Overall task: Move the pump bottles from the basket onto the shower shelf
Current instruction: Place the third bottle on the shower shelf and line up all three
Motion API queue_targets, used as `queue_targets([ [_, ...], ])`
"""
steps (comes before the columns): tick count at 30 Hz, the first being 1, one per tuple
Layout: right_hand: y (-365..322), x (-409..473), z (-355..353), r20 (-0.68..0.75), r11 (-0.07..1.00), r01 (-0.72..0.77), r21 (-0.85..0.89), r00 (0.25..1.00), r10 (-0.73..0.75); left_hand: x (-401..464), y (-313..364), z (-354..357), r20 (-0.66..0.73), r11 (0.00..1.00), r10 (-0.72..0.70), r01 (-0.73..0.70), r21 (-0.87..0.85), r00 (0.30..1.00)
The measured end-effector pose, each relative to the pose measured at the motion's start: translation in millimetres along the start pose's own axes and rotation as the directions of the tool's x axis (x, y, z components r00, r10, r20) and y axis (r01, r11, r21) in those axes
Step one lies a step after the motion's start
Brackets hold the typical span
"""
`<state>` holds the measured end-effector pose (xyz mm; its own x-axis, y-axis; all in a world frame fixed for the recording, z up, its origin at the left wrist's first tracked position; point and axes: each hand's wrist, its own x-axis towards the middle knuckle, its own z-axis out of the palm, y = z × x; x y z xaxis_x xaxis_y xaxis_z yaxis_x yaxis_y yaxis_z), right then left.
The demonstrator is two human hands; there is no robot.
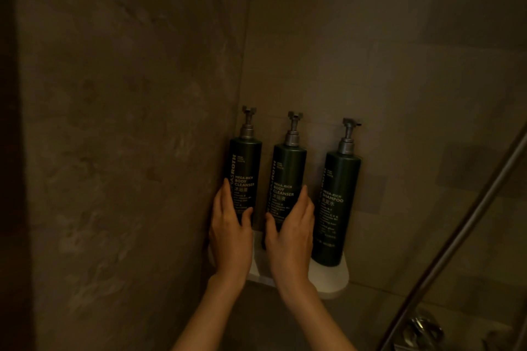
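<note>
Three dark green pump bottles stand upright on a white shower shelf [330, 276] in the corner of the tiled walls. My left hand [229, 234] wraps the lower part of the left body cleanser bottle [246, 162]. My right hand [291, 234] grips the lower part of the middle body cleanser bottle [289, 171]. The shampoo bottle [338, 194] stands alone on the right end of the shelf, untouched. All pump heads point up near the back wall. No basket is in view.
Brown stone walls meet in a corner behind the bottles. A metal shower hose or rail [456, 242] runs diagonally at the right. A chrome fitting [425, 330] sits at the bottom right.
</note>
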<state>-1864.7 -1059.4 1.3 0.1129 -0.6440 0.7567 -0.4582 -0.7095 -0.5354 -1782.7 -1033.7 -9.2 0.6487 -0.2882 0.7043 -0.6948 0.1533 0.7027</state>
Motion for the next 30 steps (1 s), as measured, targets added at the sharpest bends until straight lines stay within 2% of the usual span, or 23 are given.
queue_targets([
  [15,2.4,-0.6,1.7,-0.031,1.000,-0.006,-0.009,1.000,0.005,0.4,-0.1,-0.9,0.005,1.000,0.007,-0.007,0.013,1.000],
  [30,3.4,-3.4,-3.3,0.026,1.000,-0.015,0.003,1.000,0.014,1.2,-0.7,-5.1,0.059,0.999,-0.021,0.019,0.026,0.998],
])
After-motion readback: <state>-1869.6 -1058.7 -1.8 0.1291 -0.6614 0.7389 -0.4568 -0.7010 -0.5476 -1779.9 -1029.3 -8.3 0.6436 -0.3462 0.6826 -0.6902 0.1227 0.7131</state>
